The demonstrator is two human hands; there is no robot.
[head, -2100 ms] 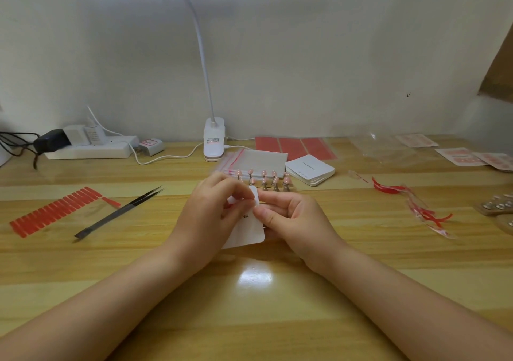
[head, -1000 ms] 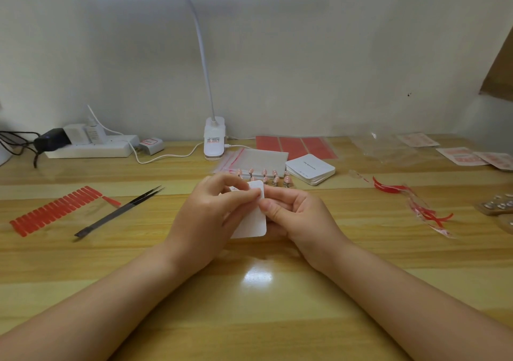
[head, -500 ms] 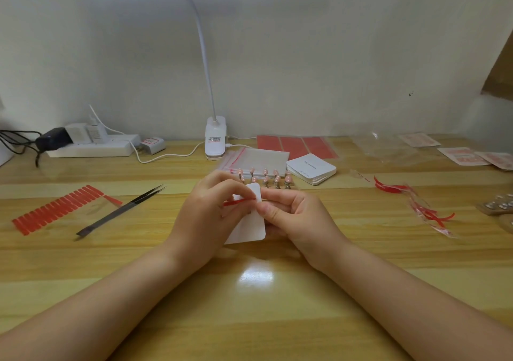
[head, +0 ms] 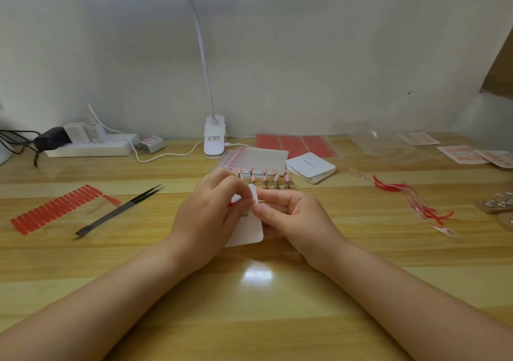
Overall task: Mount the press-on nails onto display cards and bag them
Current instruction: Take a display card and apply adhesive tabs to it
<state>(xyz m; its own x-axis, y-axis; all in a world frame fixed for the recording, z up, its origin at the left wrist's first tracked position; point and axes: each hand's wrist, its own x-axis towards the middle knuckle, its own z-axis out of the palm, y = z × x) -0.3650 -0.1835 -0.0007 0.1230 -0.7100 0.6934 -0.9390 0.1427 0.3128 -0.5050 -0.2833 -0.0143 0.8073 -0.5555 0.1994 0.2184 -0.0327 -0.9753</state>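
A white display card [head: 249,228] stands tilted on the wooden table at the centre. My right hand [head: 291,219] pinches its right edge. My left hand [head: 205,216] curls over its upper left and pinches something small and red at the card's face; what it is cannot be made out. Just behind the hands, pink press-on nails [head: 266,177] stand in rows on small holders. A stack of white cards [head: 311,167] lies to their right, and clear zip bags [head: 258,155] with red strips lie behind them.
Black tweezers [head: 119,210] and a sheet of red adhesive tabs [head: 55,209] lie at the left. Peeled red backing strips [head: 416,202] litter the right. A lamp clamp [head: 213,138], power strip [head: 88,147] and red sheets [head: 297,144] sit at the back. Filled bags [head: 466,152] lie far right.
The card has tipped a little between my hands. A red strip showed across its top half a second ago; now my left fingers cover most of it.
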